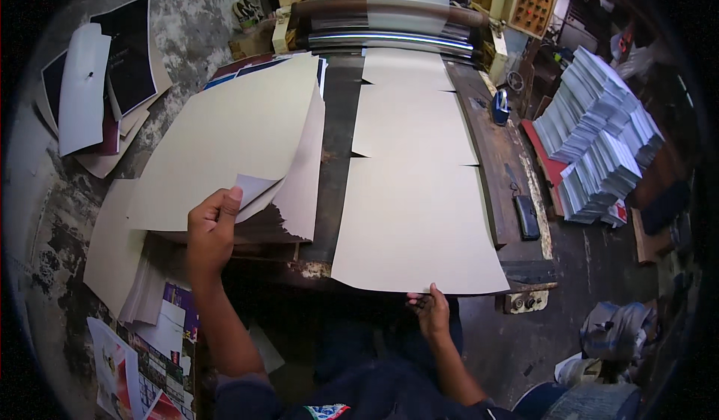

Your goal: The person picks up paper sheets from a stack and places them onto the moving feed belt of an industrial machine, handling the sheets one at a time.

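Note:
My left hand (213,229) pinches the near corner of a large cream sheet (225,135), which lifts and bends above a stack of sheets at the left. Under the raised corner a pale underside shows, with a torn dark edge below it. My right hand (432,311) is at the near edge of another cream sheet (419,225), thumb on top and fingers partly hidden beneath. That sheet lies on the machine's feed table, the last of several laid in a line toward the rollers (389,41). Small dark gaps show at the sides where they meet.
Beyond the rollers hangs translucent film (408,0). A control panel (533,0) stands at the far right. Along the table's right side lie a tape dispenser (500,107) and a dark case (527,218). Stacked white paper bundles (592,113) stand right; loose printed sheets (131,53) lie left.

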Demonstrator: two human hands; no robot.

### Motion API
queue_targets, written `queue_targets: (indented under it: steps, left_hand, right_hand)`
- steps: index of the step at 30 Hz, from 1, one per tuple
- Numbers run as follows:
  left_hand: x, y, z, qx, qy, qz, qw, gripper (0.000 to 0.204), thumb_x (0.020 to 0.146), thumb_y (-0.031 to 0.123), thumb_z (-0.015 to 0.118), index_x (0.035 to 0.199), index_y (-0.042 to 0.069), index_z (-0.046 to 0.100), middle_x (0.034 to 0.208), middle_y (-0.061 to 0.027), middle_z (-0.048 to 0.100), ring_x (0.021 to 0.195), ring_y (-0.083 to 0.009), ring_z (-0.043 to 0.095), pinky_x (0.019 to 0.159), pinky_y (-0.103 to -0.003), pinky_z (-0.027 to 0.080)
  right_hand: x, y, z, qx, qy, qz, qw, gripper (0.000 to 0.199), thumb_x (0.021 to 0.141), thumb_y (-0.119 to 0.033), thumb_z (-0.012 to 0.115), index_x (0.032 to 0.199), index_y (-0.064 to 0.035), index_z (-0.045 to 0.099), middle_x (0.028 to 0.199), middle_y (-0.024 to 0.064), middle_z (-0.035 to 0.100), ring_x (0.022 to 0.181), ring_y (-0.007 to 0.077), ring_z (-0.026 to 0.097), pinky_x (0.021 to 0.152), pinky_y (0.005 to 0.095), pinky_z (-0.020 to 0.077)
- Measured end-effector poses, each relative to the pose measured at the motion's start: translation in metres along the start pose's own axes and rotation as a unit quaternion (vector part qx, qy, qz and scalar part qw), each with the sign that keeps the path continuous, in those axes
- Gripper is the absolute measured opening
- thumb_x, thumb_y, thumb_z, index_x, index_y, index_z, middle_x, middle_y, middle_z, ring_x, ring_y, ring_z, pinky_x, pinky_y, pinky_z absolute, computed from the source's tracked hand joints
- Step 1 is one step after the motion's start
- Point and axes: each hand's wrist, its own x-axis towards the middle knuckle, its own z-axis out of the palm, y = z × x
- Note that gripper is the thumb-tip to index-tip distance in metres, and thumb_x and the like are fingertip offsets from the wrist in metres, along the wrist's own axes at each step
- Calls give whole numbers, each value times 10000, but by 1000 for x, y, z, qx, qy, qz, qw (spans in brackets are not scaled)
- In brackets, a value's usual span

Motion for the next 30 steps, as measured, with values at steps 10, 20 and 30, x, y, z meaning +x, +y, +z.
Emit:
queue_targets:
  steps: [10,20,30]
  left_hand:
    - [-7,7,15,17,49,1,999,373,910,303,651,786,-42,581,611,2,497,626,-69,420,588,-238,377]
    - [-12,10,16,85,40,-7,996,390,947,328,594,905,-58,627,688,-19,575,680,-81,457,649,-244,411]
    - [-18,17,12,-146,246,49,957,309,987,261,532,831,5,609,794,27,598,761,-84,494,774,-215,405]
  right_hand:
    - [-10,-29,11,1,123,-68,990,665,956,-299,494,1495,-120,149,1203,146,516,929,192,554,771,373,507]
    - [-164,-219,162,73,-604,-436,663,295,982,-386,441,985,-117,561,665,-1,524,580,159,567,591,389,506]
    - [-100,-197,144,-253,-554,-320,726,609,915,-543,471,913,38,651,670,88,580,566,173,549,503,316,451]
